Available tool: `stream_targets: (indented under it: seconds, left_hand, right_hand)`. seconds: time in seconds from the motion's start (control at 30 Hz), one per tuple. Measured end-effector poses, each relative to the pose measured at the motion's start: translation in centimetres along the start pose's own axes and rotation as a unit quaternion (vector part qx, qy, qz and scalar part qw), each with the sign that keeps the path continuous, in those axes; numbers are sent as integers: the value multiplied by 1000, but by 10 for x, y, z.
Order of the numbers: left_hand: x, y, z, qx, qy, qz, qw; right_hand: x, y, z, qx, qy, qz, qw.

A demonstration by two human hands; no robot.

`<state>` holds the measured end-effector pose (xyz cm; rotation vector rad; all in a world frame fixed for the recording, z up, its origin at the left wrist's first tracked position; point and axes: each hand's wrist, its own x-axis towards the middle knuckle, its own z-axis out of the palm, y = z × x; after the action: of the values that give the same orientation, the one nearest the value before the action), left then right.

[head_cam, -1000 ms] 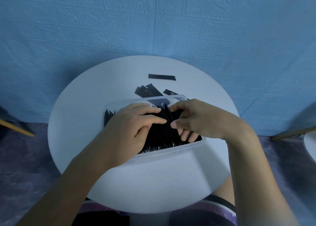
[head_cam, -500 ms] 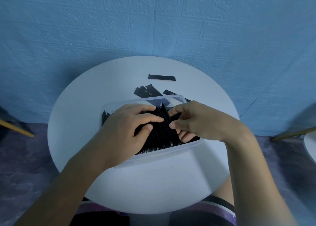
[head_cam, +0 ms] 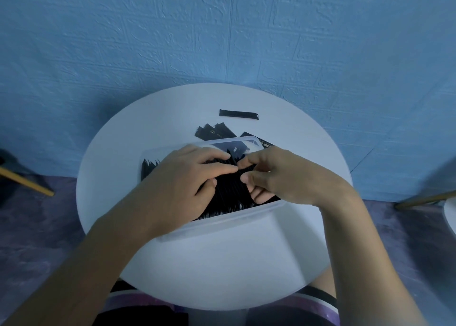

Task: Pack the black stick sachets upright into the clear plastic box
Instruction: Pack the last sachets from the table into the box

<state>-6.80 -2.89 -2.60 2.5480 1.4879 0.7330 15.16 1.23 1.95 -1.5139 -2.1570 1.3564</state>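
At the bottom edge of the frame sits the person's lap in dark clothing [head_cam: 140, 316] with a purple band. Both bare forearms rise from the lower corners over a round white table [head_cam: 222, 264] towards the centre of the frame.

The clear plastic box [head_cam: 222, 223] stands on the table at mid-frame, its long near wall facing the viewer. Inside it the black stick sachets [head_cam: 227, 195] stand packed close together on end, leaning a little, and fill most of the box from its left end; the far right corner shows bare plastic.

The left hand [head_cam: 182, 185] lies over the row from the left, its fingers bent across the sachet tops and its thumb tucked in below, gripping a bunch between them. The right hand [head_cam: 278, 177] comes in from the right; forefinger and thumb pinch the sachet ends just beside the left fingertips, and its other fingers curl down into the box against the sachets.

Just behind the box's far wall, loose sachets [head_cam: 214, 132] lie flat in a small overlapping pile. Further back, apart from the pile, a single sachet [head_cam: 238, 114] lies crosswise.

Beyond the table stands a blue textured wall [head_cam: 222, 29]. A purple floor [head_cam: 37, 227] shows at both sides, with a wooden leg [head_cam: 27, 184] at the left edge and another wooden leg [head_cam: 424, 198] at the right edge.
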Motion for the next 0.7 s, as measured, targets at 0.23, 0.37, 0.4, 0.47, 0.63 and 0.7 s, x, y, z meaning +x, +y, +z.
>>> stream_targets:
  seconds: [0.23, 0.37, 0.4, 0.47, 0.63, 0.7]
  left_hand:
    - [3, 8, 8, 9, -1, 10, 1000]
    - [1, 7, 10, 11, 6, 4, 1000]
    - [0, 7, 10, 12, 7, 4, 1000]
    - [-1, 7, 10, 10, 7, 1, 1000]
    - [-2, 9, 8, 11, -4, -12, 1000]
    - [-3, 10, 7, 22, -12, -9, 1000]
  right_hand:
    - [-5, 7, 1, -31, 4, 4, 999]
    - [-4, 7, -3, 17, 7, 10, 1000]
    - [-3, 7, -6, 23, 15, 5, 1000]
    - [3, 9, -14, 44, 48, -11, 998]
    - [33, 30, -35, 139, 163, -65, 975]
    - [53, 47, -36, 145, 217, -55, 964]
